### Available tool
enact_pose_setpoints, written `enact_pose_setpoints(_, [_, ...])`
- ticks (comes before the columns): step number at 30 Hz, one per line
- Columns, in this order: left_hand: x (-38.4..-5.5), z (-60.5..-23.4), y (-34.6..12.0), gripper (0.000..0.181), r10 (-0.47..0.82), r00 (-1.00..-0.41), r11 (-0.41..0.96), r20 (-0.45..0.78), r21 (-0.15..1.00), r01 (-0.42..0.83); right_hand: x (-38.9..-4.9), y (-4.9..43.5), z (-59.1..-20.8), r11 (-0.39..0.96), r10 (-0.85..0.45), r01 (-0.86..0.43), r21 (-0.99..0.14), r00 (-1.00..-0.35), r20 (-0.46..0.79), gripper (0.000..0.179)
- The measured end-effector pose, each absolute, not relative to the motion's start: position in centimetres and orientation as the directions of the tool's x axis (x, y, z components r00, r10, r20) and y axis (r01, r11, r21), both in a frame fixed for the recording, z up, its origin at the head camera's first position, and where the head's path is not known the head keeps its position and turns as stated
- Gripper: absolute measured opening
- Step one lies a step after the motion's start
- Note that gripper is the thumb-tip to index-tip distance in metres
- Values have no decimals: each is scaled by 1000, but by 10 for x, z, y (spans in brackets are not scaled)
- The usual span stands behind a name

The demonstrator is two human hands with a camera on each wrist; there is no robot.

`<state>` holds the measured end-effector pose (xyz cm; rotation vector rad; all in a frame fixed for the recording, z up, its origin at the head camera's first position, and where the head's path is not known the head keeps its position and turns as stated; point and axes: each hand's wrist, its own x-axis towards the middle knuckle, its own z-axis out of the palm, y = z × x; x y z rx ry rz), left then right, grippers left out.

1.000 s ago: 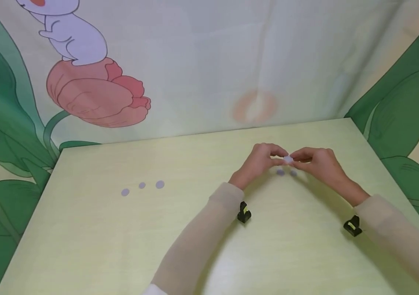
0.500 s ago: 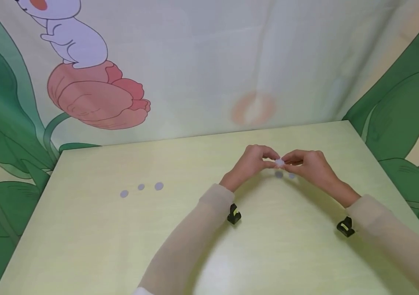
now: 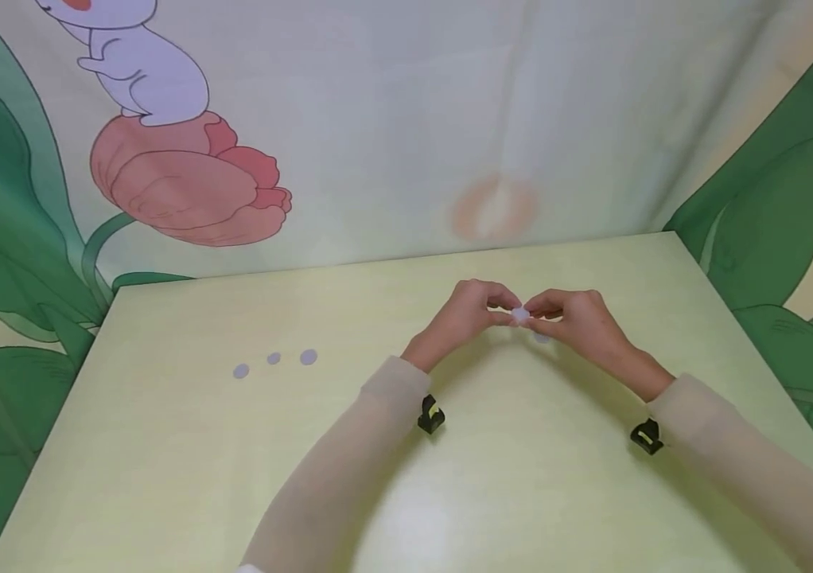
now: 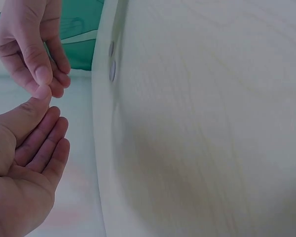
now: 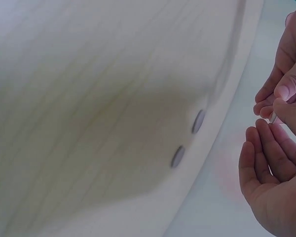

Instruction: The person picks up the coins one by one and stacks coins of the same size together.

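Head view: pale disc (image 3: 520, 316) sat between left hand (image 3: 465, 309) and right hand (image 3: 580, 318), above table (image 3: 521, 485); both pinched it, thumbs nearly meeting fingers.

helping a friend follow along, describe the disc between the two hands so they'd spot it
Over the pale table, right of centre, left hand and right hand meet. Between them is a small pale disc, the only one held up; the other discs lie flat.

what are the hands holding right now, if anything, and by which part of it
A small pale disc, held at its edges: the left hand on its left side, the right hand on its right; finger contact is partly hidden.
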<state>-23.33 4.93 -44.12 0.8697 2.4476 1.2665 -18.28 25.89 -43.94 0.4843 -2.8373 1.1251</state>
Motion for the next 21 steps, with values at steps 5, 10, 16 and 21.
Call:
enact_pose_setpoints(5, [-234,-442,34,21,617,-787,463,18,800,381,-184,246,-440,676,-296,-313,-667,-944,142,20])
enact_pose_setpoints(10, [-234,-442,24,21,627,-779,456,20,801,387,-184,235,-440,674,-315,-332,-661,-937,150,19])
enact_pose_setpoints(16, [-234,-442,11,18,625,-780,491,-14,784,379,-185,223,-445,669,-326,-333,-665,-935,140,19])
enact_pose_setpoints(21, [-233,-441,5,15,629,-776,503,-42,783,365,-185,215,-447,667,-339,-335,-665,-932,129,19])
